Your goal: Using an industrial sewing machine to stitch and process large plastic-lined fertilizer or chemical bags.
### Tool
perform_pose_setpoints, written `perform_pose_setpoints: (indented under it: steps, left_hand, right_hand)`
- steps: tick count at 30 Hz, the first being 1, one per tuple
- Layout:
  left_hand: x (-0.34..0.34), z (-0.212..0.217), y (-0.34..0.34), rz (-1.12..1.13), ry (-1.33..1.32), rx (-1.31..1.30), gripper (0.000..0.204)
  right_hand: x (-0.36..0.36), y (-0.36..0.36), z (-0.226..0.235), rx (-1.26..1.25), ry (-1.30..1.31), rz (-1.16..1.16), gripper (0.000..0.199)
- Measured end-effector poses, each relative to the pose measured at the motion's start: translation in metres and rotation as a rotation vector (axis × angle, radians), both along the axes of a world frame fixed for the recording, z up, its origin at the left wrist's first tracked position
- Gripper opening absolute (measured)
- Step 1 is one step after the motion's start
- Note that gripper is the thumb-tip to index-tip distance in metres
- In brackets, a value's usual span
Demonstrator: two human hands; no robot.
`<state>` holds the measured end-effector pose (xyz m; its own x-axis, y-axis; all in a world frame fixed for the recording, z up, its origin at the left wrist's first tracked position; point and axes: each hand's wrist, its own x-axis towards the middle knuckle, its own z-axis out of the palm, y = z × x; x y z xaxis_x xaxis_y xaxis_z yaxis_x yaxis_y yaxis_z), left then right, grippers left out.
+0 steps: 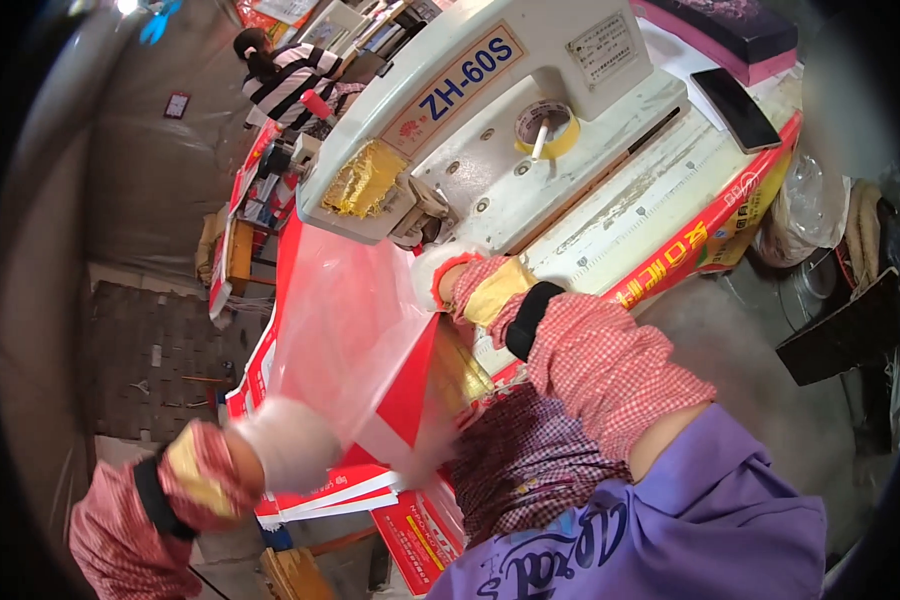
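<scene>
A large red and white plastic sack (340, 300), pale and translucent over part of its surface, hangs below the head of a grey sewing machine (510, 75). My right hand (442, 272), in a white glove with a red cuff, is close beside the machine's needle area and grips the sack's upper edge; its fingertips are partly hidden. Lower left, my left hand (288, 445), also white-gloved, is against the lower part of the sack. Motion smears it, so its fingers cannot be made out. Checked red sleeve covers with black bands cover both forearms.
A tape roll (548, 130) sits on the machine bed. A black phone (736, 110) lies at the table's far right, near a dark and pink box (730, 40). Below my hands are stacked printed sacks (420, 535). Another person (290, 80) sits at the far left.
</scene>
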<state>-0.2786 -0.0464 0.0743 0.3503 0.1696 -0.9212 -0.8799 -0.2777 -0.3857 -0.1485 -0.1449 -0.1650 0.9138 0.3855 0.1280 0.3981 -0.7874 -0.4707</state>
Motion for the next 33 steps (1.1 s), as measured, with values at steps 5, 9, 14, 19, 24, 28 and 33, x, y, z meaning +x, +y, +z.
perform_pose_setpoints:
  steps: [5, 9, 14, 19, 24, 28, 33]
  left_hand:
    - [-0.064, -0.039, -0.029, -0.217, 0.382, -0.480, 0.009]
    - [-0.065, -0.071, -0.064, -0.368, 0.484, -0.612, 0.007]
    - [-0.014, -0.012, -0.064, -0.231, 0.177, -0.093, 0.024]
    - [-0.016, -0.028, -0.057, -0.301, 0.306, -0.353, 0.010]
    - [0.028, -0.056, -0.057, -0.195, 0.148, -0.367, 0.019]
    - [0.089, -0.002, -0.083, -0.426, -0.156, -0.242, 0.021]
    - [0.034, -0.005, -0.019, -0.522, 0.088, -0.585, 0.010]
  right_hand:
    - [-0.046, 0.028, -0.005, 0.183, 0.153, -0.298, 0.018]
    - [-0.110, 0.064, -0.019, 0.121, 0.143, -0.706, 0.027]
    - [-0.164, 0.033, 0.015, 0.077, -0.120, -0.582, 0.016]
    - [-0.082, 0.035, -0.033, 0.221, -0.126, -0.419, 0.009]
    - [-0.080, 0.050, -0.148, 1.584, 0.449, -0.172, 0.022]
    - [-0.021, 0.089, -0.178, 2.895, 1.039, 0.188, 0.036]
    - [-0.057, 0.063, -0.055, 3.701, 1.717, 1.144, 0.036]
